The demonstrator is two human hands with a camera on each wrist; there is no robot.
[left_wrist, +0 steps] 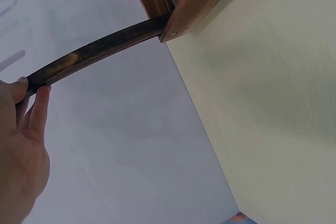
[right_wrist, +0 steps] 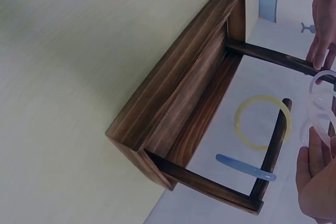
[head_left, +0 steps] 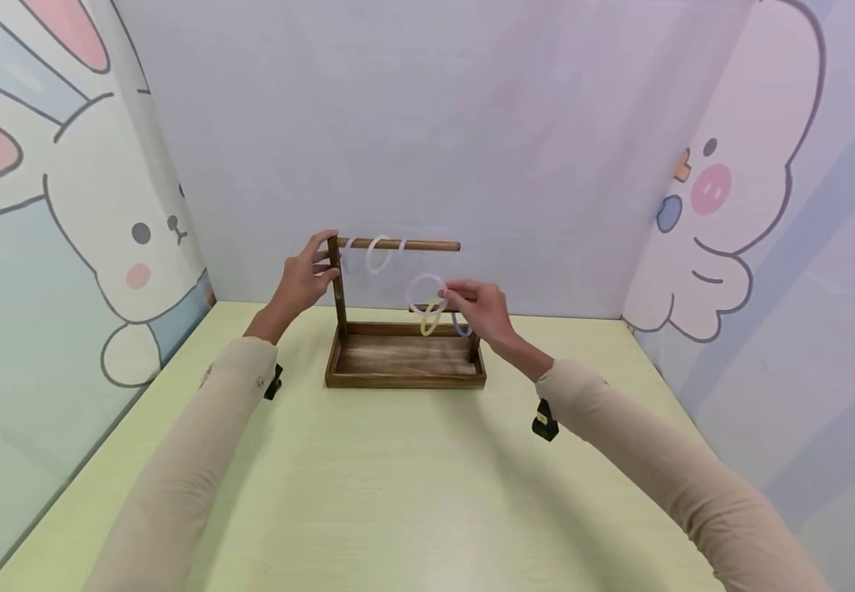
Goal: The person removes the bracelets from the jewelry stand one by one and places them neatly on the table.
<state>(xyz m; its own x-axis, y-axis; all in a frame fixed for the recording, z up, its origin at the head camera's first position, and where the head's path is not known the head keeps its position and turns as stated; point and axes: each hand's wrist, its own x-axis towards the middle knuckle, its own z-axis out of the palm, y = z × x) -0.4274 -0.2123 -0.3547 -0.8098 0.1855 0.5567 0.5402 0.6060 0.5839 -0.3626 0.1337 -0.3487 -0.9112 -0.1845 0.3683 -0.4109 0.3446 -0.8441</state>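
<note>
A dark wooden rack has a tray base (head_left: 405, 381), a tall post (left_wrist: 94, 52) at left, an upper bar (head_left: 435, 245) and a lower bar (right_wrist: 274, 142). My left hand (head_left: 303, 279) grips the tall post near its top, thumb and fingers on opposite sides. Between thumb and fingertips, my right hand (head_left: 485, 314) pinches a pale pink ring (head_left: 426, 275), held upright in front of the lower bar. A white ring (head_left: 369, 256) hangs from the upper bar among pale lilac ones. On the lower bar hang a yellow ring (right_wrist: 237, 121) and a blue ring (right_wrist: 244, 168).
The rack stands toward the back of a pale yellow-green table (head_left: 368, 485), near a plain back wall (head_left: 546, 164). Side walls bear a cartoon rabbit (head_left: 102, 205) and another cartoon animal (head_left: 753, 164). A small black device (head_left: 544, 421) sits under the right wrist.
</note>
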